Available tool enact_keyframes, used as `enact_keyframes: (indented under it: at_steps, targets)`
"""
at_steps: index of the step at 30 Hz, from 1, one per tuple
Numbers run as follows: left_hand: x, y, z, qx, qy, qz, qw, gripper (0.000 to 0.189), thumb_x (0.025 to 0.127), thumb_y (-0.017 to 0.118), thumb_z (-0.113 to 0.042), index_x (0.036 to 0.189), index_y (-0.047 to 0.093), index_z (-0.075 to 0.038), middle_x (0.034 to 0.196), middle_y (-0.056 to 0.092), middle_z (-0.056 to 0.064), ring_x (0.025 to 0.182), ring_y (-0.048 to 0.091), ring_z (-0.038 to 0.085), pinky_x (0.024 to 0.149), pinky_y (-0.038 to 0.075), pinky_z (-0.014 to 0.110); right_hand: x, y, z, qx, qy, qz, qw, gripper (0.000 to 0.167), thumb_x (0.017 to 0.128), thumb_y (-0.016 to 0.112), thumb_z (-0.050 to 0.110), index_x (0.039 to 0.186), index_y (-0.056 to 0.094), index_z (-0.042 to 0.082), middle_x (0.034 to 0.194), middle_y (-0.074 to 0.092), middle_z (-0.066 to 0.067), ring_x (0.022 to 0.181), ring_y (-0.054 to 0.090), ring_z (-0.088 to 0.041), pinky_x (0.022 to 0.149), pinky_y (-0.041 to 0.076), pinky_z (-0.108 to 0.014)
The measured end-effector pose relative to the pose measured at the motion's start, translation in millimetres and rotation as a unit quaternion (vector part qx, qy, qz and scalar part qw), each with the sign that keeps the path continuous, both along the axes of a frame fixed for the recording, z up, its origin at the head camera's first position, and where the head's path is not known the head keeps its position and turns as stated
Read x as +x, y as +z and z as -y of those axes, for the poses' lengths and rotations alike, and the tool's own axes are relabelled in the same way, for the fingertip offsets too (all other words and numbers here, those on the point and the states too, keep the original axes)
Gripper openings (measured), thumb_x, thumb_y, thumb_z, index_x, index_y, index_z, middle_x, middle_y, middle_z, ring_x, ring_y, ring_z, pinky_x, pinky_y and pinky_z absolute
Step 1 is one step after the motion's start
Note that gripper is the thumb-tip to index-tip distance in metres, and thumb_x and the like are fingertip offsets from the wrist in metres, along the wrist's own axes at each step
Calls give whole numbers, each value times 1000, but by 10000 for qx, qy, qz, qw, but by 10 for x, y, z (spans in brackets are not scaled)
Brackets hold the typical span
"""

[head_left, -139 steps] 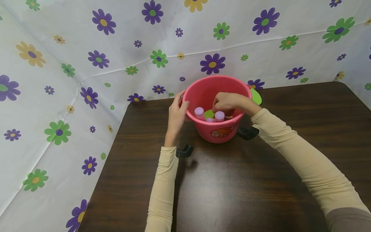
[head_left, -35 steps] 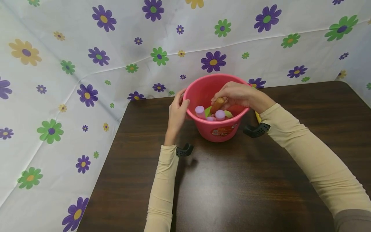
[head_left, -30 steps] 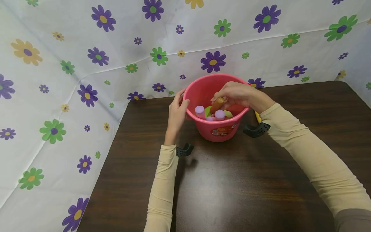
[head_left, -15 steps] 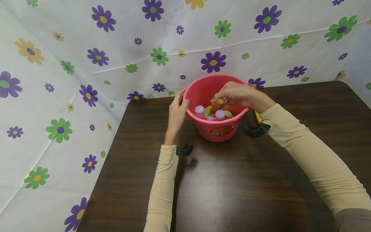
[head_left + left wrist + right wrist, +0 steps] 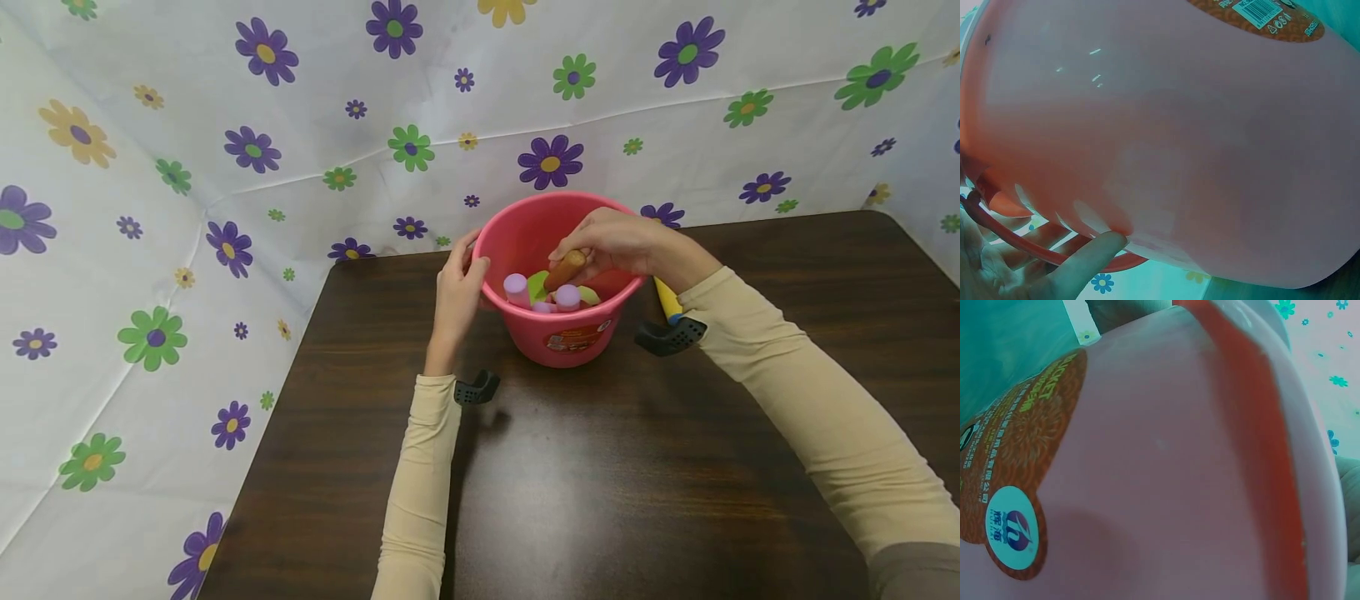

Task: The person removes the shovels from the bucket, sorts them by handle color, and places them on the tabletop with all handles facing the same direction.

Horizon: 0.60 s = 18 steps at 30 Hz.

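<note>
A pink bucket [image 5: 525, 337] stands upright near the table's back edge. My left hand [image 5: 459, 292] grips its left rim. In the left wrist view the left thumb presses the bucket wall [image 5: 1166, 156], with the fingers by the red handle [image 5: 1029, 247]. Reaching over the right rim, my right hand [image 5: 618, 242] holds a brown, rounded stick-like piece [image 5: 567, 268] inside the bucket; its lower end is hidden. Two lilac round-topped pieces [image 5: 516, 286], a bright green piece [image 5: 537, 285] and a pale green piece [image 5: 588, 295] lie around it. The right wrist view shows mostly bucket wall [image 5: 1147, 444].
A yellow piece with a blue end [image 5: 667, 300] is partly hidden behind the right wrist. Dark wrist mounts [image 5: 477, 388] sit at both cuffs. The brown wooden table [image 5: 570, 483] stretches toward me, and a flowered white sheet [image 5: 315, 75] hangs behind it.
Since the earliest frame, the right hand has risen from deeper in the bucket and now holds the brown piece. Over the last second it shifts slightly right. The left hand keeps its place.
</note>
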State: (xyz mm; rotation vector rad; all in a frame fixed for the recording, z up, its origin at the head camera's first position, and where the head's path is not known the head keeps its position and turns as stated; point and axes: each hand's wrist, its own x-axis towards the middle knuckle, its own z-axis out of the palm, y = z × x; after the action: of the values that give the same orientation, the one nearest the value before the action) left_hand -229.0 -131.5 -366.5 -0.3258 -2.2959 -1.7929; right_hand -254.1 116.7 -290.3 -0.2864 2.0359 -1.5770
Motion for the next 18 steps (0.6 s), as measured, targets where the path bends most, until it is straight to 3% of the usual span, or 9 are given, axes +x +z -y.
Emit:
enact_keyframes:
  at_steps: [18]
  targets:
    - [13, 4, -26, -22, 78, 16, 10000, 53, 99, 56, -23, 151, 52, -14, 142, 63, 7, 114, 69, 26, 81, 63, 43, 47, 21, -41, -88, -137, 30, 9999, 16, 96, 69, 10, 96, 82, 1, 93, 77, -8, 95, 75, -29, 81, 63, -37]
